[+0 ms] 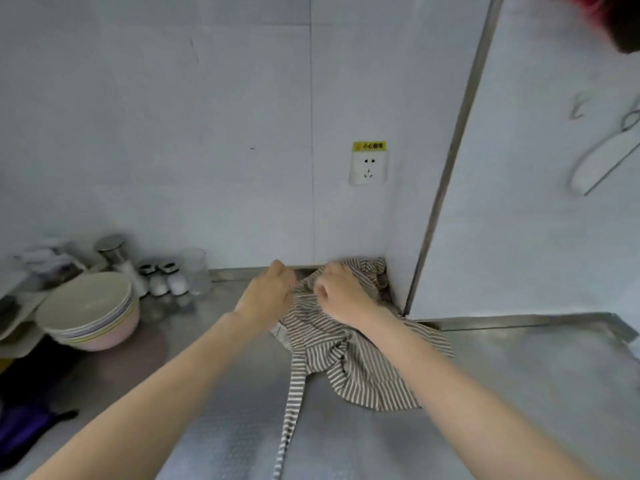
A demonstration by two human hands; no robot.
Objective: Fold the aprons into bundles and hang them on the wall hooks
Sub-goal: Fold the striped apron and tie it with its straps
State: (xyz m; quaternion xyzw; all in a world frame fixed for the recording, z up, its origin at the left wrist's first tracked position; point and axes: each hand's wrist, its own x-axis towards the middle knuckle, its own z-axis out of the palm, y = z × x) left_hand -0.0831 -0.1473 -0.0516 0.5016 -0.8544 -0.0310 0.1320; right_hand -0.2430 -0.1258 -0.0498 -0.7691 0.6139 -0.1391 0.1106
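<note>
A white panelled wall (173, 133) fills the upper view, meeting a second white panel (540, 237) at a metal corner strip (450, 174). Below them runs the stainless steel counter (519, 393), its surface patterned with a fine embossed texture. A crumpled brown-and-white striped apron (349, 351) lies on the counter, pushed into the corner where the wall and the side panel meet, with one long strap (289, 410) trailing toward the near edge. Both bare forearms reach in from below. The left hand (266, 296) has its fingers curled on the apron's left upper edge, and the right hand (341, 292) is closed in a fist around a gather of the fabric just beside it; the two hands are close together but not touching. On the counter to the left stands a stack of bowls (90, 310), pale above and pink at the bottom. Behind it are a metal-lidded jar (110, 249), two small shakers (162, 280) and a clear glass (195, 268). A white power socket (369, 168) with a yellow label above it sits on the wall. Wall hooks (579, 105) on the right panel appear blurred.
</note>
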